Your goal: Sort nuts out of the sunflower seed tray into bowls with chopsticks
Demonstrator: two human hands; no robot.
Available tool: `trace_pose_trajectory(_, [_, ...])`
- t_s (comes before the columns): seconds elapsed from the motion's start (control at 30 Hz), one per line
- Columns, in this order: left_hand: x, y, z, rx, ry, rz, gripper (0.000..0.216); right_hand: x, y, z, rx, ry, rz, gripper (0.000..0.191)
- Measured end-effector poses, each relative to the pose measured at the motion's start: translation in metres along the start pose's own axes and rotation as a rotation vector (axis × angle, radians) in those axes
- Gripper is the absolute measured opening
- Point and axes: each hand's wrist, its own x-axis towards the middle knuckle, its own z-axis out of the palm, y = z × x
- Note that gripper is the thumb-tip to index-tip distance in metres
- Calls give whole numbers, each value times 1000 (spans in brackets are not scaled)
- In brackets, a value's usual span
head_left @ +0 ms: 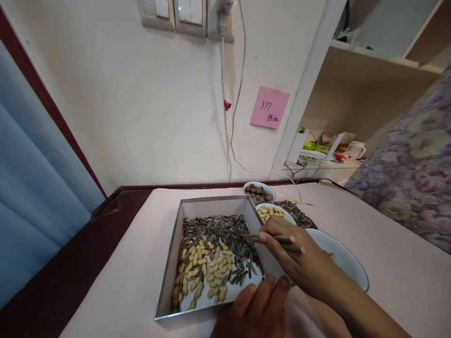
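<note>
A shallow white box (211, 201) lies on the pink tablecloth. It holds striped sunflower seeds (211, 227) in its far half and unshelled peanuts (202, 272) in its near half. My right hand (299, 263) reaches in from the right, closed on a pair of wooden chopsticks (253, 236). Their tips point left over the seeds near the box's right wall. My left hand (257, 305) is at the bottom edge of the view, with its fingertips curled against the box's near right corner.
Right of the box stand a small bowl of brown nuts (260, 191), a bowl of peanuts (273, 212) and a large white bowl (347, 263), with a pile of sunflower seeds (294, 213) beside them. A wall with cables and a pink note (269, 107) is behind. A flowered cloth (412, 164) is at the right.
</note>
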Motion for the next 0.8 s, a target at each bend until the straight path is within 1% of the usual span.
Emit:
trace_pose_trajectory(0.1, [1, 0, -1, -11, -5, -16, 16, 3, 1, 3, -18, 7, -1, 39])
trace_pose_trajectory(0.23, [-1, 0, -2, -19, -20, -16, 15, 0, 0, 2, 12, 64, -31, 41])
trace_pose_trajectory(0.37, [-1, 0, -3, -37, -29, -17, 15, -11, -2, -7, 80, 147, -37, 41])
trace_pose_trajectory(0.47, [-1, -1, -3, -58, -26, -12, 15, -25, -5, -18, 150, 238, -57, 41])
trace_pose_trajectory(0.57, [-1, -1, -3, -89, -10, -17, 17, -41, -3, -35, 204, 410, -81, 32])
trace_pose_trajectory(0.63, [-1, -1, -3, -102, -6, -21, 19, -50, 3, -48, 216, 584, -91, 25])
trace_pose_trajectory(0.7, [-2, -2, -1, -105, 1, -24, 21, -57, 12, -62, 229, 766, -99, 24])
trace_pose_trajectory(0.77, [-2, -2, 0, -113, 12, -13, 23, -62, 25, -74, 210, 903, -46, 26])
trace_pose_trajectory(0.8, [-2, -3, 0, -116, 17, -10, 24, -64, 31, -79, 193, 942, 14, 29])
